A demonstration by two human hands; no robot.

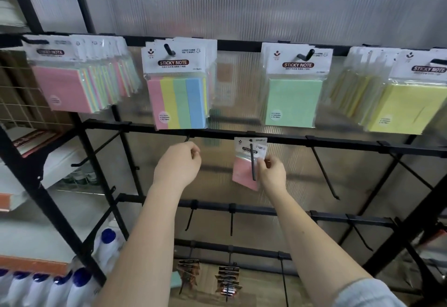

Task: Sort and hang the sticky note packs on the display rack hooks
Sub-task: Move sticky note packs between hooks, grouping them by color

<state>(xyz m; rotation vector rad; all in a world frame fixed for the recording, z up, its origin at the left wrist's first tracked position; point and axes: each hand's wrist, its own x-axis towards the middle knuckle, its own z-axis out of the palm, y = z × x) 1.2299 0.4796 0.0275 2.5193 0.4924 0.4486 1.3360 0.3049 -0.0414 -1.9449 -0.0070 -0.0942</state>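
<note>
A pink sticky note pack hangs on a black hook of the rack's second bar. My right hand pinches that pack at its right edge. My left hand is raised just under the same bar by another hook, its fingers curled, with nothing visible in it. Along the top bar hang several packs: a pink-fronted row, a four-colour pack, a green pack and a yellow row.
Bare black hooks stick out from the second and lower bars. Small carded items hang near the bottom. White bottles with blue caps stand at the lower left beside a black shelf frame.
</note>
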